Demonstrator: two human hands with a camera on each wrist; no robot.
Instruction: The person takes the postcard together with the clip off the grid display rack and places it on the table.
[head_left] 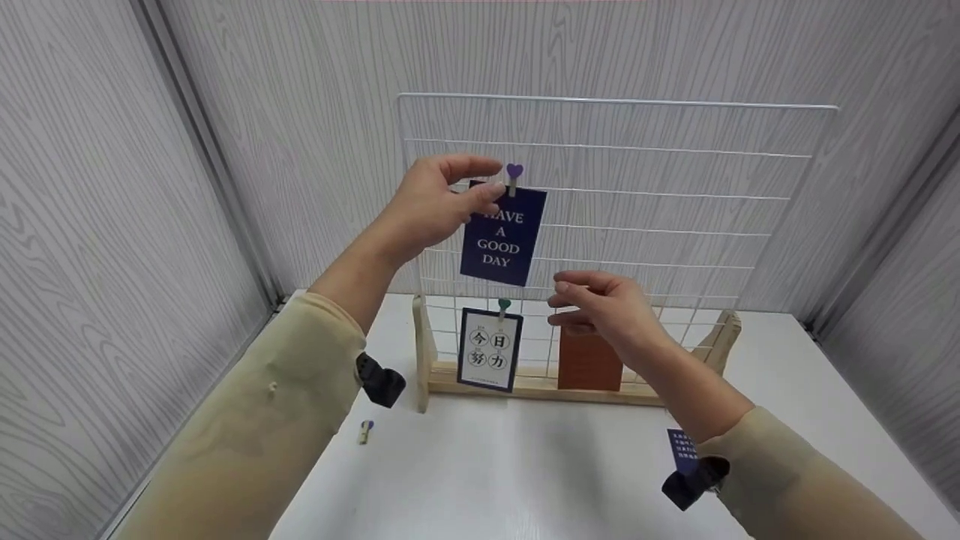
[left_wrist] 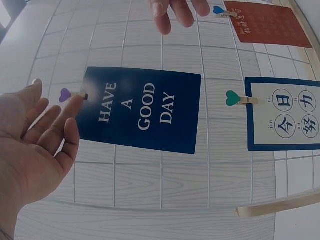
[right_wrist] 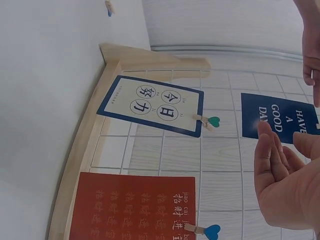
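Note:
A dark blue card reading "HAVE A GOOD DAY" (head_left: 500, 244) hangs on the white wire grid (head_left: 645, 194) from a wooden clip with a purple heart (head_left: 514, 171). My left hand (head_left: 442, 196) is at the card's upper left, fingertips right beside the clip, thumb and index finger parted with nothing between them. Lower and to the right, my right hand (head_left: 611, 307) hovers before the grid, fingers loosely bent and holding nothing. Behind it hangs a red card (head_left: 589, 364), partly hidden in the head view; its blue heart clip (right_wrist: 212, 232) shows in the right wrist view.
Below the blue card, a white card with a blue border (head_left: 489, 352) hangs from a green heart clip (head_left: 504, 304). The grid stands in a wooden base (head_left: 540, 387). A loose clip (head_left: 365, 431) lies on the white table at left. Another blue card (head_left: 682, 450) lies near my right wrist.

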